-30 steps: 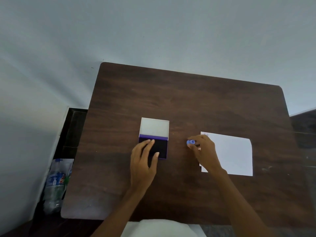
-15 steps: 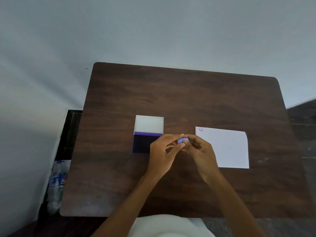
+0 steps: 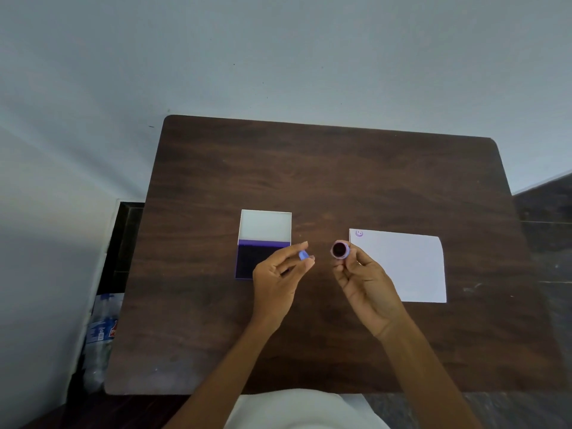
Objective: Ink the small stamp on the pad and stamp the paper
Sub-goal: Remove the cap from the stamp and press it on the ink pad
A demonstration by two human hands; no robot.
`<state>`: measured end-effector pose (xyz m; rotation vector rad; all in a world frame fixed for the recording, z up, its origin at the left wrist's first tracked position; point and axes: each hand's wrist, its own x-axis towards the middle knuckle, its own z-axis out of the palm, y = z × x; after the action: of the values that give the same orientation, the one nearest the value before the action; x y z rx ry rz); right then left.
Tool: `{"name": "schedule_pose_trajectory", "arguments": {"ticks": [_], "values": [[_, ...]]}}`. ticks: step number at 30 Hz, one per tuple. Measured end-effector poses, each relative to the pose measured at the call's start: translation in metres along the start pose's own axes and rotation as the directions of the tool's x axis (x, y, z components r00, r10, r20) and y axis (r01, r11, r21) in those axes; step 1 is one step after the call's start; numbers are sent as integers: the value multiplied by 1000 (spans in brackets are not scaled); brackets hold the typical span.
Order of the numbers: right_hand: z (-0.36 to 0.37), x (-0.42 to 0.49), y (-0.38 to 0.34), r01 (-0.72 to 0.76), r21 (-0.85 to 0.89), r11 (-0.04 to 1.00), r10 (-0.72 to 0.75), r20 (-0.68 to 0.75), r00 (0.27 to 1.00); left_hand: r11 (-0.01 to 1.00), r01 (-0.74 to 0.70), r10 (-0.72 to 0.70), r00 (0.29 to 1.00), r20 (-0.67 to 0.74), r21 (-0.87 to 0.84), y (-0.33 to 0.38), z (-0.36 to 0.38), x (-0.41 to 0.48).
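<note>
My right hand [image 3: 365, 280] holds the small round stamp [image 3: 340, 249] tilted up, so its dark inked face shows. My left hand [image 3: 278, 280] pinches a small blue cap [image 3: 303, 255] between thumb and fingers, over the right edge of the ink pad. The ink pad [image 3: 250, 261] lies open on the table [image 3: 309, 168], dark purple, with its white lid [image 3: 265, 226] folded back behind it. White paper [image 3: 408, 267] lies to the right, with one purple smiley print [image 3: 359, 233] in its top left corner.
A plastic water bottle [image 3: 100, 335] stands on the floor left of the table, beside a dark frame. A pale wall runs behind the table. White cloth on my lap [image 3: 303, 410] shows at the near edge.
My hands came together at the stamp, then parted. The blue cap is now off the stamp and in my left hand, which earlier rested on the ink pad.
</note>
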<state>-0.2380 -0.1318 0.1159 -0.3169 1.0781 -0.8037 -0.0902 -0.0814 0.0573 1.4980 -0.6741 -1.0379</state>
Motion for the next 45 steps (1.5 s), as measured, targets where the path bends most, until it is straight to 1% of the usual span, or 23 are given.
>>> {"name": "schedule_pose_trajectory", "arguments": {"ticks": [3,5,10,15,19,26,30,32,33,35,36,38,39,41,43,45], "values": [[2,-5,-4,-23,124,992,21,20,1000,997,37,-38,999,17,75,-10,5,1],[1,-7,-7,-22,176,984,19,22,1000,989,34,-41,998,43,145,-17,11,3],[-3,-10,-14,-21,207,978,16,24,1000,929,-94,66,994,89,358,-30,35,14],[-2,-12,-23,-13,210,978,6,33,999,844,-203,147,978,150,497,-36,52,26],[-1,-13,-28,-5,241,971,4,5,1000,790,-240,162,969,186,564,-45,55,31],[3,-10,-33,-1,234,972,5,-15,1000,774,-256,171,965,199,579,-52,56,34],[3,-10,-33,11,212,977,-8,-17,1000,740,-271,184,962,202,615,-52,57,32],[3,-9,-33,19,191,981,-17,-13,1000,763,-238,163,971,177,601,-40,59,31],[2,-9,-33,25,176,984,-24,-9,1000,807,-203,159,979,127,554,-28,59,30],[1,-8,-33,46,131,990,-47,6,999,924,-157,159,987,24,349,2,57,27],[1,-7,-32,60,96,994,-61,7,998,958,-157,159,987,13,241,18,54,23],[-1,-7,-31,88,-2,996,-88,1,996,981,-169,161,983,90,92,44,46,14],[-2,-7,-30,98,-52,994,-98,6,995,980,-184,172,975,141,75,54,43,9],[0,-8,-28,114,-125,986,-111,29,993,970,-225,201,957,208,98,66,37,3],[4,-10,-25,126,-173,977,-120,48,992,962,-251,220,948,228,113,69,34,1],[7,-11,-23,138,-201,970,-129,60,990,953,-266,235,951,201,143,70,33,-2]]}}
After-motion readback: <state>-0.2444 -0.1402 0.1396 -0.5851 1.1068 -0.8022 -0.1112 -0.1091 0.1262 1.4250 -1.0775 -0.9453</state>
